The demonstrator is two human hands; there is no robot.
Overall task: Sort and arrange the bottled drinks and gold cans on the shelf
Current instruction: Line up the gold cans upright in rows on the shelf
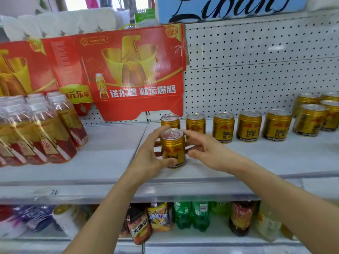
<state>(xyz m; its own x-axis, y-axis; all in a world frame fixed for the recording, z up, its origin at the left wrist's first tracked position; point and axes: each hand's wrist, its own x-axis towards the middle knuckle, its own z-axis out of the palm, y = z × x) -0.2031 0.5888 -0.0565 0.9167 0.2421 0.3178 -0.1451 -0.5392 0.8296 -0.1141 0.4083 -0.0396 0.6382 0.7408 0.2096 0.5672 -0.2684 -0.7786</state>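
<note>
A single head-worn wide-angle view looks forward and slightly down at a white shelf [102,162] from close in, near enough that both forearms reach up from the bottom edge to the left hand [148,154] and right hand [205,153] around a gold can [173,147] near the centre. The lens bends straight lines, so the pegboard back panel [256,61] and the shelf edge curve toward the sides, and the edges are blurred. A lower shelf of bottles [183,217] fills the bottom, and with only one view nothing overlaps another
</note>
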